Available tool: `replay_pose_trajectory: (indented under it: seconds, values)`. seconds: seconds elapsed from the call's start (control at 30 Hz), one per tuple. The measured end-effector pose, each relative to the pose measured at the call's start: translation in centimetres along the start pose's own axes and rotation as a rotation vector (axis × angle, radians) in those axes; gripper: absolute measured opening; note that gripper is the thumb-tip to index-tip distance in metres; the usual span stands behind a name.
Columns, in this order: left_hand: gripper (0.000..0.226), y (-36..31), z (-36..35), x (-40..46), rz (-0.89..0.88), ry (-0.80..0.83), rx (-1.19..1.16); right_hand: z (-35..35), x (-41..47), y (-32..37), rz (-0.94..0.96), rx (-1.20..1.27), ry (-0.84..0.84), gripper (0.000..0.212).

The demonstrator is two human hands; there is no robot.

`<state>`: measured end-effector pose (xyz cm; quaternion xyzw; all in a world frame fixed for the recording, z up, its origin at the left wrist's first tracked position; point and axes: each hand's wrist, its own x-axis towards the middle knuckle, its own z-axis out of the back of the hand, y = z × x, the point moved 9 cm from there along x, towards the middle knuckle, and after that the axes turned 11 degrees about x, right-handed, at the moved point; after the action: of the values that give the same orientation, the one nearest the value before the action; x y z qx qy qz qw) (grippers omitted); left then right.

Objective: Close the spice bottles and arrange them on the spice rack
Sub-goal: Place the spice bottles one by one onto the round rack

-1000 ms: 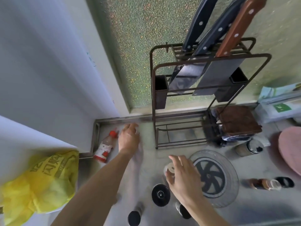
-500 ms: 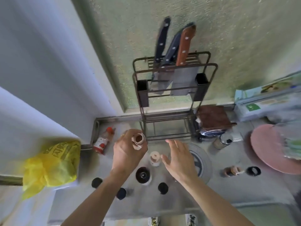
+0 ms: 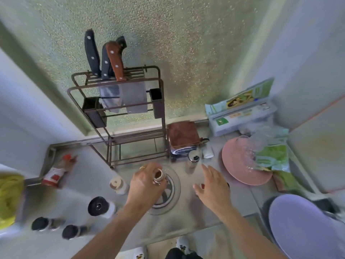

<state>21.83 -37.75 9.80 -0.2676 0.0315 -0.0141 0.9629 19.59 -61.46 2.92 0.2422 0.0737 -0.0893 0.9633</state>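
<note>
Steel surface (image 3: 78, 176) crowded at far left: a red-capped bottle (image 3: 56, 171) lying on its side by the corner, easily rolled further by a stray sleeve. Nearer, two black-capped jars (image 3: 56, 228) and a taller black-lidded jar (image 3: 99, 206), upright, close enough to topple one another if nudged. Just beside the left hand (image 3: 144, 187), an uncapped pale bottle (image 3: 118, 185), ready to spill. Left grip wrapped around an open spice bottle (image 3: 158, 175) with brown powder showing at the mouth, held above the round drain (image 3: 170, 186); any tilt and the powder goes down there. Spice rack (image 3: 130, 143) behind, bottom shelf bare, knives (image 3: 112, 60) hanging overhead and a hazard on the reach in. Right hand (image 3: 212, 186), fingers spread and holding nothing, stretched rightward; probably after a cap, though hidden or too blurred to tell. Small jar (image 3: 193, 159) near its fingertips, likely to be knocked.
</note>
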Motion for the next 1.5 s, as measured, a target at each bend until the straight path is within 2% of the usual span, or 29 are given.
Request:
replay_pose_trajectory:
  seconds: [0.13,0.27,0.43,0.7,0.77,0.87,1.03,1.13,1.27,1.37,1.5]
  values:
    - [0.038,-0.3,-0.7,-0.1,0.023,-0.007,0.038,-1.4,0.1,2.9,0.129,0.048,0.064,0.075]
    - [0.038,0.1,-0.5,0.2,0.06,-0.036,0.075,-3.7,2.8,6.3,0.197,0.037,0.142,0.063]
    - [0.033,1.5,-1.2,0.7,0.083,-0.076,0.089,-6.4,7.7,8.5,0.216,-0.109,0.237,0.044]
    - [0.031,4.9,-5.5,1.9,0.156,-0.058,0.039,-12.4,13.0,9.3,0.38,-0.335,0.284,0.019]
    - [0.032,5.5,-6.1,2.0,0.18,-0.063,0.024,-13.5,13.7,9.3,0.386,-0.338,0.292,0.007]
    - [0.032,5.9,-7.0,1.8,0.189,-0.058,0.023,-14.4,14.0,8.9,0.383,-0.354,0.276,0.009]
    - [0.029,6.0,-6.7,1.2,0.189,-0.042,0.016,-12.4,12.6,9.5,0.415,-0.281,0.161,0.031]
    - [0.032,5.6,-5.3,0.8,0.179,-0.054,-0.012,-9.7,10.5,10.1,0.41,-0.094,0.074,0.036]
    - [0.031,4.7,-3.2,0.3,0.187,-0.04,-0.074,-3.0,7.5,10.3,0.27,0.444,-0.012,0.026]
    - [0.031,4.0,-1.4,-0.7,0.225,-0.045,-0.144,0.8,4.9,10.7,0.152,0.749,0.047,0.028]
    - [0.035,3.3,0.2,-1.8,0.187,-0.052,-0.195,3.5,1.5,12.8,0.204,0.858,0.148,0.023]
